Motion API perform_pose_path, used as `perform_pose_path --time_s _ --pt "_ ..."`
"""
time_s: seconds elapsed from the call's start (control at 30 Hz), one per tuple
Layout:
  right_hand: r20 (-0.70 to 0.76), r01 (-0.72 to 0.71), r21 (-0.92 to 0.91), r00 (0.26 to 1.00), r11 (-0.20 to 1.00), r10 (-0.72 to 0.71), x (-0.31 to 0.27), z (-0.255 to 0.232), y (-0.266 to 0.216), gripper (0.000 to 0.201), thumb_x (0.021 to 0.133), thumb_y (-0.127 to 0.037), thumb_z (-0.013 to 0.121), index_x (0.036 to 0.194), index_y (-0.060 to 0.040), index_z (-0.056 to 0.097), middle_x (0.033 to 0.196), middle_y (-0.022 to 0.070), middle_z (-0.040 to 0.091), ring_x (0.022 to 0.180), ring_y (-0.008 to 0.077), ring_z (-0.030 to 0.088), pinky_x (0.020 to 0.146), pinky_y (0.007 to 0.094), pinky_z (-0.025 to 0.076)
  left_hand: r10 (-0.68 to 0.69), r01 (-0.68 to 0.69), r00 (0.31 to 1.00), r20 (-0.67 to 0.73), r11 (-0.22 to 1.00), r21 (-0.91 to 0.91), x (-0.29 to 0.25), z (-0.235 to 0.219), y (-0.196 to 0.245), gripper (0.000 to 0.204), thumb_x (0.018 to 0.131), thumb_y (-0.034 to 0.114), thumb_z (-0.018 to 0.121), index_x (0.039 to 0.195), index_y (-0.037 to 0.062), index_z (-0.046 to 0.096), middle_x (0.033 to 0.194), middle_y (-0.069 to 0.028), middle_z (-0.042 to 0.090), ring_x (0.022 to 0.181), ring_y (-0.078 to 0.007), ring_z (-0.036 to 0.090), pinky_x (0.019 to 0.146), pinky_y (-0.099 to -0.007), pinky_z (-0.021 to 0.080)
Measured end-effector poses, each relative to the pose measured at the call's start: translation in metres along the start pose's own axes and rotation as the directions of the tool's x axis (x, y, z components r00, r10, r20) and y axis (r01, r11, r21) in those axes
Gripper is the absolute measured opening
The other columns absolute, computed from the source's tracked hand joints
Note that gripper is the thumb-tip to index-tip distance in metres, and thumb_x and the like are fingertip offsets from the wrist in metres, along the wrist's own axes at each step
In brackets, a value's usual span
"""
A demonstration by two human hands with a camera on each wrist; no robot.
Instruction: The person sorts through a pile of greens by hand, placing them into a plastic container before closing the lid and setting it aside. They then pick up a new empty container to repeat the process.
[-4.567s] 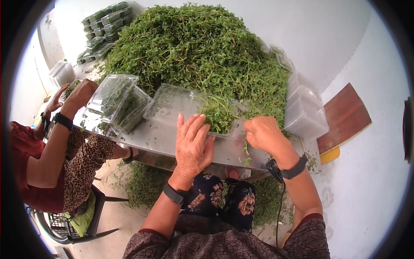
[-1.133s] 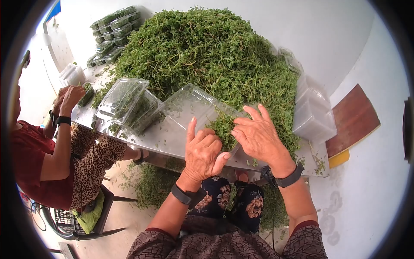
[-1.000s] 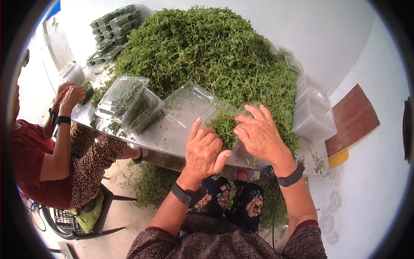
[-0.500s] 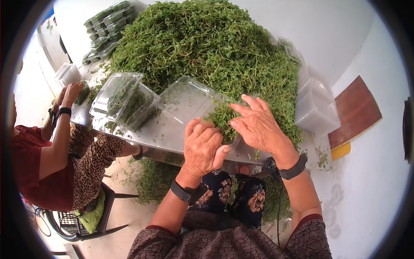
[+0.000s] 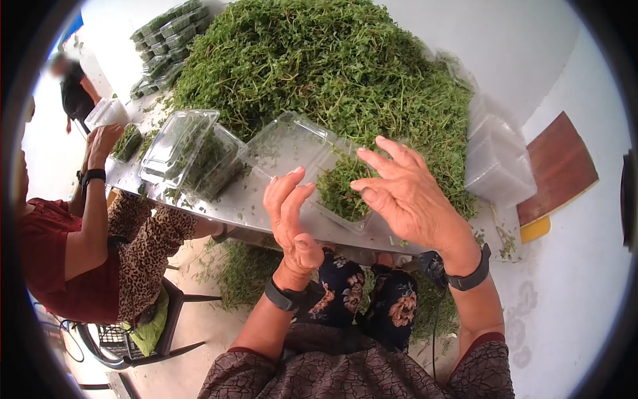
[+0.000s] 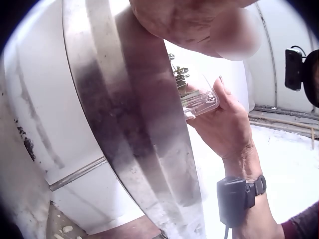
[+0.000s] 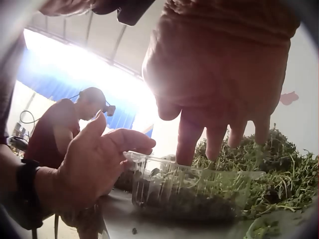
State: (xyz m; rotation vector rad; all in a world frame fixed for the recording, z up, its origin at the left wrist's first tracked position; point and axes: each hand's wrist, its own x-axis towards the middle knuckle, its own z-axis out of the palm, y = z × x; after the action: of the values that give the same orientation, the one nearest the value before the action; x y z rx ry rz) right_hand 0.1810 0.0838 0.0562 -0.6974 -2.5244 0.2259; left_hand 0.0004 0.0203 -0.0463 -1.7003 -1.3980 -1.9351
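A clear plastic box (image 5: 359,226) with green stems and leaves (image 5: 340,186) in it stands at the table's front edge, its lid (image 5: 286,143) laid back to the left. My left hand (image 5: 290,216) is raised beside the box's left side with fingers extended, holding nothing. Over the box's right side is my right hand (image 5: 415,199), fingers spread and pointing down toward the greens. In the right wrist view, the right hand (image 7: 219,74) hangs above the box (image 7: 184,194), one fingertip at its rim; whether it touches is unclear. The left hand (image 7: 89,164) is by the box's near end.
A large heap of greens (image 5: 312,73) covers the back. Left stands a filled box with a raised lid (image 5: 179,143); stacked filled boxes (image 5: 169,40) are behind. Nested empty boxes (image 5: 498,159) stand right. Another person (image 5: 73,246) sits at left; someone (image 5: 76,90) stands beyond.
My left hand has moved left off the box's near side and its curled fingers have straightened. The right hand has shifted slightly right, fingers still spread. A standing person has appeared at far left.
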Motion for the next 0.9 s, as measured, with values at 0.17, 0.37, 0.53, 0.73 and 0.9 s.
perform_pose_path --time_s 0.17,0.37,0.53,0.73,0.9 --pt "0.115 -0.015 -0.134 0.993 0.991 0.031 0.003 0.022 -0.005 0.037 0.095 -0.034 0.048 0.101 -0.0072 0.074 0.136 0.0195 0.052 0.134 0.039 0.036 0.113 0.053 0.022 0.046 -0.052 0.996 0.079 0.996 0.071 0.005 -0.001 0.005 0.078 0.099 0.058 0.01 0.112 0.0014 0.061 0.123 -0.0166 0.06 0.119 -0.0327 0.051 0.109 -0.0502 0.027" --pt "0.126 0.091 -0.123 0.989 0.988 -0.076 0.005 0.047 -0.008 0.042 0.094 -0.039 0.048 0.094 -0.0077 0.076 0.136 0.0241 0.051 0.134 0.0401 0.036 0.111 0.0569 0.022 0.044 -0.062 0.979 0.199 0.994 0.086 0.01 0.0 0.008 0.067 0.097 0.051 0.02 0.101 0.0015 0.066 0.113 -0.0126 0.064 0.113 -0.0325 0.054 0.111 -0.0512 0.02" --pt "0.156 0.018 0.057 0.987 0.998 -0.027 0.0 0.024 -0.006 0.038 0.093 -0.037 0.051 0.1 -0.0084 0.074 0.14 0.0248 0.046 0.135 0.0428 0.034 0.112 0.0547 0.022 0.047 -0.075 0.973 0.226 0.99 0.117 0.012 0.004 0.011 0.068 0.099 0.045 0.017 0.092 0.0035 0.07 0.097 -0.0095 0.069 0.109 -0.0311 0.056 0.112 -0.0515 0.018" --pt "0.097 -0.087 0.004 0.992 0.996 0.086 -0.013 0.015 0.002 0.035 0.095 -0.035 0.051 0.104 -0.0106 0.074 0.135 0.0228 0.052 0.133 0.0423 0.038 0.112 0.054 0.022 0.044 -0.112 0.952 0.302 0.97 0.214 0.012 0.007 0.015 0.058 0.098 0.041 0.025 0.089 0.0049 0.07 0.094 -0.0069 0.068 0.113 -0.0295 0.055 0.114 -0.0546 0.012" --pt "0.091 -0.091 -0.092 0.991 0.992 0.099 -0.015 0.018 0.01 0.033 0.095 -0.033 0.051 0.096 -0.0103 0.075 0.127 0.0186 0.059 0.131 0.0398 0.041 0.111 0.0558 0.023 0.052 -0.127 0.945 0.324 0.969 0.214 0.013 0.007 0.014 0.036 0.087 0.034 0.045 0.073 0.0059 0.061 0.082 -0.0049 0.059 0.109 -0.0285 0.054 0.113 -0.0592 0.012"
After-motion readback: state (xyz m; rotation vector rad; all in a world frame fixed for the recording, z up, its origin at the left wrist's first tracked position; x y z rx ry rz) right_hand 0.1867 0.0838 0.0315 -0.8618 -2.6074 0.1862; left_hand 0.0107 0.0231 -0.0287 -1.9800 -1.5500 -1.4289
